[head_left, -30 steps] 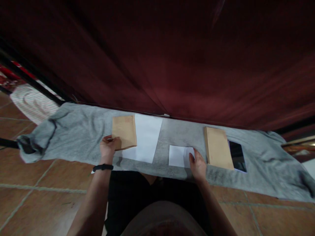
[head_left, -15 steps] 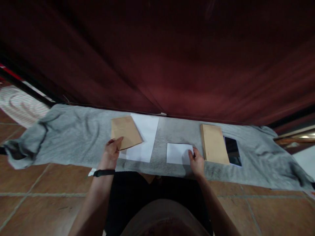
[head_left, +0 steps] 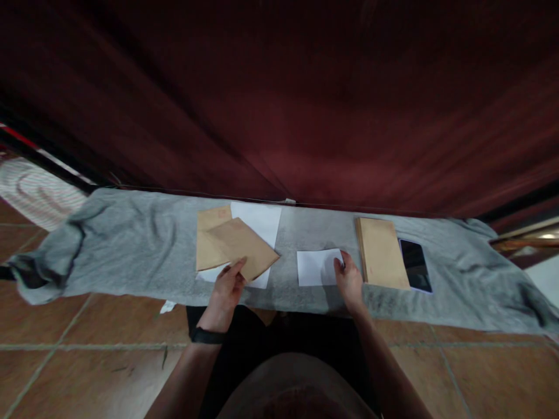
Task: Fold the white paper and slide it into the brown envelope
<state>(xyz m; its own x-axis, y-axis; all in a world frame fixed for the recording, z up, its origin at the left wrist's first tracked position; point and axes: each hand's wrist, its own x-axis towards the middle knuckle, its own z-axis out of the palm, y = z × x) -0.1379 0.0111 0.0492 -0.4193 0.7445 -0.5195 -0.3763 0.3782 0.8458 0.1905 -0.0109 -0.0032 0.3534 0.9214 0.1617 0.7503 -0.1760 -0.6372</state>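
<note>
My left hand (head_left: 229,285) pinches the near corner of a brown paper envelope (head_left: 248,244), which is turned at an angle. Beneath it lies another brown envelope (head_left: 209,244), partly covered, with a faint reddish mark near its top. Both overlap a large white sheet of paper (head_left: 273,218). My right hand (head_left: 348,276) grips the right edge of a small folded-looking white paper (head_left: 317,267), thumb on top. That paper is low over the grey cloth or resting on it; I cannot tell which.
A stack of brown envelopes (head_left: 384,253) lies right of my right hand, beside a dark-screened phone or tablet (head_left: 416,265). Grey cloth (head_left: 131,244) covers the long narrow surface. A dark red curtain-like sheet (head_left: 279,116) rises behind it. Brown floor tiles (head_left: 87,372) show below.
My left hand has moved right with the top envelope, turning it and uncovering the envelope below. My right hand still holds the white paper, whose right edge is slightly higher.
</note>
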